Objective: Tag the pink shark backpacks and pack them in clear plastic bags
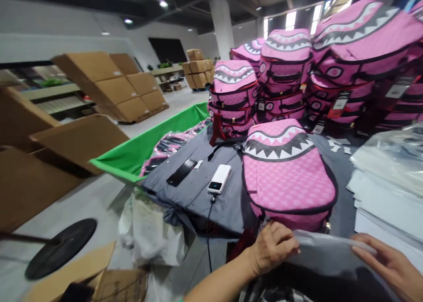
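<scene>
My left hand [274, 245] is closed on the rim of a translucent plastic bag [327, 240], just in front of a pink backpack. My right hand [385, 258] pinches the same rim farther right, thumb and fingers on either side of the film. Between the hands the bag's mouth gapes toward me. Something dark with black-and-white patterning shows below it, cut off by the frame's bottom. The pink backpack [291, 178], with a shark-teeth print, lies on the grey cloth-covered table [194, 200].
Stacked pink backpacks [234, 99] line the table's back. A power bank [220, 178] with a cable and a phone [181, 172] lie at left. White plastic bags [393, 200] are piled at right. Beyond the left edge stand a green-sided bin [119, 156] and cardboard boxes [115, 90].
</scene>
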The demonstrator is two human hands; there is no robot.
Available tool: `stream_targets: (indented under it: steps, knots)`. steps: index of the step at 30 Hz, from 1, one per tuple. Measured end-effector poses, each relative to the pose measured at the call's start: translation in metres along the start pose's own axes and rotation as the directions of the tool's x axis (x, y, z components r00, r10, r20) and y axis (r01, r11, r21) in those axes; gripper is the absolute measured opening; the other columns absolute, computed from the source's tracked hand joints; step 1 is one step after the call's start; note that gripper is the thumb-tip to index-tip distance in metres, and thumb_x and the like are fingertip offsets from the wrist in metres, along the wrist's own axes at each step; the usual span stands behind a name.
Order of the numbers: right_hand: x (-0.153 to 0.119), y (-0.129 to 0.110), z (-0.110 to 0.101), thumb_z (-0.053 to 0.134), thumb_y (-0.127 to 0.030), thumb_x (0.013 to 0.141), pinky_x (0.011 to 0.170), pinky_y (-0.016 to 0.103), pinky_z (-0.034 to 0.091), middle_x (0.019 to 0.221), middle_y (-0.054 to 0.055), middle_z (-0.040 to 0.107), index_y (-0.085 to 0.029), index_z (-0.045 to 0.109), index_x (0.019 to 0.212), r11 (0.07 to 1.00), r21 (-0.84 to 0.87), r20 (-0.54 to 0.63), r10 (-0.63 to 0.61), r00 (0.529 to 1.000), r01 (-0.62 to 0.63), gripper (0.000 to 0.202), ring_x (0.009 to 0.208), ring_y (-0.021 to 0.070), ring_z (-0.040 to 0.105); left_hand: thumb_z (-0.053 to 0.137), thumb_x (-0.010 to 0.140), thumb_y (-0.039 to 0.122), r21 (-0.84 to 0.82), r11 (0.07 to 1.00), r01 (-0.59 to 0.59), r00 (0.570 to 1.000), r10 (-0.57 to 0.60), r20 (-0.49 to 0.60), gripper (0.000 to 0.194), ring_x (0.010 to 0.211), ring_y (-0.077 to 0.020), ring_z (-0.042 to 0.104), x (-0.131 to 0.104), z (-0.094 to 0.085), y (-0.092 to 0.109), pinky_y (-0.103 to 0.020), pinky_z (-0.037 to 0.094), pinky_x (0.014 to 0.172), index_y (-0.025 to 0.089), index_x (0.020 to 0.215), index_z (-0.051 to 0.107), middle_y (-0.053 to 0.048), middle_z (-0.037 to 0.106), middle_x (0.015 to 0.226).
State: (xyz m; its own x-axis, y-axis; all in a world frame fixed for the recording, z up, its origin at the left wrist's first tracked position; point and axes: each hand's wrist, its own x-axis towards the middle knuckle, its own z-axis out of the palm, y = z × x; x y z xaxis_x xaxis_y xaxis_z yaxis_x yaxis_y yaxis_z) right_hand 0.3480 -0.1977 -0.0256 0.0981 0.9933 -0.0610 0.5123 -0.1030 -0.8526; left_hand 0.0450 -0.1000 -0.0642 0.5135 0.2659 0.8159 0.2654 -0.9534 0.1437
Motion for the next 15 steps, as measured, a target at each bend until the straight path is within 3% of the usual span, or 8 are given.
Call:
stream_targets:
  steps: [2,4,6,8,10,12,13,15]
  knots:
    - [0.014,-0.021,0.007,0.064,-0.073,0.081,0.056,0.024,0.051,0.071,0.001,0.066,-0.022,0.069,0.086,0.996,0.083,-0.087,0.025,0.996,-0.018,0.052,0.062,0.0185,0.06,0.065,0.097,0.021,-0.036,0.999,-0.016,0.998,0.014,-0.069,0.012,0.077,-0.0112,0.056,0.006,-0.006,0.002,-0.023,0.048,0.07,0.021,0.11,0.064,0.001,0.062,0.085]
    - [0.033,-0.039,0.017,0.066,-0.076,0.077,0.057,0.025,0.051,0.071,0.002,0.066,-0.022,0.069,0.084,0.994,0.094,-0.161,-0.041,0.986,0.057,0.055,0.063,0.0184,0.06,0.063,0.098,0.017,-0.026,0.999,-0.024,0.995,0.021,-0.1,0.021,0.073,-0.0105,0.053,0.011,-0.01,0.005,-0.022,0.046,0.067,0.023,0.118,0.063,0.001,0.06,0.086]
    - [0.049,-0.047,0.026,0.065,-0.078,0.076,0.062,0.026,0.052,0.073,0.003,0.067,-0.021,0.068,0.08,0.987,0.065,-0.188,-0.134,0.973,0.149,0.057,0.068,0.0194,0.063,0.059,0.101,0.021,0.023,1.0,0.003,0.996,-0.001,-0.085,0.02,0.07,-0.0115,0.052,0.015,-0.011,0.009,-0.023,0.044,0.063,0.021,0.12,0.064,0.001,0.059,0.082]
    - [0.057,-0.045,0.032,0.064,-0.08,0.076,0.057,0.026,0.05,0.067,0.001,0.063,-0.021,0.063,0.075,0.979,0.022,-0.261,-0.191,0.946,0.204,0.059,0.061,0.0174,0.06,0.053,0.104,0.028,0.065,0.997,0.041,0.998,-0.037,-0.059,0.02,0.068,-0.0126,0.052,0.017,-0.01,0.013,-0.025,0.042,0.061,0.019,0.115,0.068,0.0,0.058,0.078]
    - [0.053,-0.038,0.035,0.064,-0.079,0.079,0.048,0.025,0.045,0.061,-0.002,0.056,-0.022,0.057,0.074,0.974,-0.062,-0.445,-0.221,0.868,0.216,0.057,0.051,0.0145,0.053,0.051,0.105,0.032,0.08,0.994,0.07,0.997,-0.067,-0.041,0.023,0.067,-0.0127,0.052,0.017,-0.007,0.015,-0.025,0.041,0.06,0.02,0.107,0.07,-0.001,0.058,0.076]
    - [0.04,-0.034,0.035,0.064,-0.069,0.088,0.047,0.025,0.045,0.06,-0.004,0.053,-0.023,0.055,0.078,0.945,-0.217,-0.607,-0.328,0.724,0.246,0.047,0.048,0.0133,0.05,0.051,0.106,0.034,0.082,0.994,0.077,0.997,-0.075,-0.033,0.024,0.066,-0.0123,0.051,0.016,-0.005,0.016,-0.025,0.04,0.06,0.022,0.101,0.071,0.0,0.058,0.074]
    - [0.033,-0.033,0.036,0.062,-0.058,0.095,0.05,0.024,0.047,0.064,-0.003,0.056,-0.023,0.058,0.084,0.897,-0.324,-0.602,-0.44,0.666,0.299,0.037,0.051,0.0133,0.053,0.051,0.106,0.034,0.083,0.993,0.082,0.996,-0.08,-0.028,0.025,0.065,-0.0122,0.051,0.016,-0.005,0.015,-0.024,0.04,0.06,0.022,0.1,0.071,0.0,0.057,0.073]
    - [0.022,-0.036,0.037,0.057,-0.034,0.102,0.063,0.024,0.054,0.08,0.001,0.066,-0.021,0.065,0.102,0.695,-0.55,-0.414,-0.708,0.572,0.463,0.015,0.065,0.014,0.064,0.05,0.106,0.034,0.081,0.993,0.09,0.996,-0.087,-0.034,0.025,0.065,-0.0122,0.051,0.017,-0.007,0.015,-0.024,0.039,0.06,0.021,0.097,0.071,0.0,0.057,0.072]
